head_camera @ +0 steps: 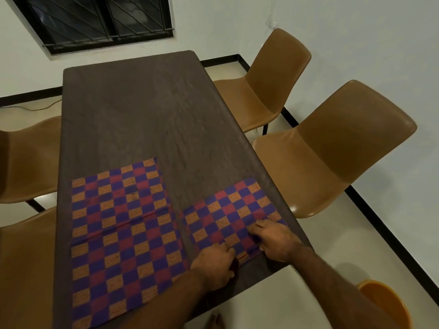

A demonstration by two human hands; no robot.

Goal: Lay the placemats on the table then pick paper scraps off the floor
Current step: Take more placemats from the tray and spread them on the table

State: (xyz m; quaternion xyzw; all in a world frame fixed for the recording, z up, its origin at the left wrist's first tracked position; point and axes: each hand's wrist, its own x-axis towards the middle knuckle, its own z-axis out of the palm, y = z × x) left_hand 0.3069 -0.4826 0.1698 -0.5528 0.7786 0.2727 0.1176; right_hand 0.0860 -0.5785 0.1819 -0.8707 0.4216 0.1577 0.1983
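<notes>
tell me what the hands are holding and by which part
Both hands, left and right, grip the smaller checkered placemat at its near edge, on the table.

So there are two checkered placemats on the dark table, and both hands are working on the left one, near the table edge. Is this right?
Not quite. In the head view the left hand and right hand are on the right placemat, not the left placemat. The rest is right: two checkered mats lie on the dark table, and the hands work near its edge.

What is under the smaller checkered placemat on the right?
The smaller placemat lies on the dark table. Both hands, left hand and right hand, grip its near edge. Anything beneath the cloth is hidden.
</notes>
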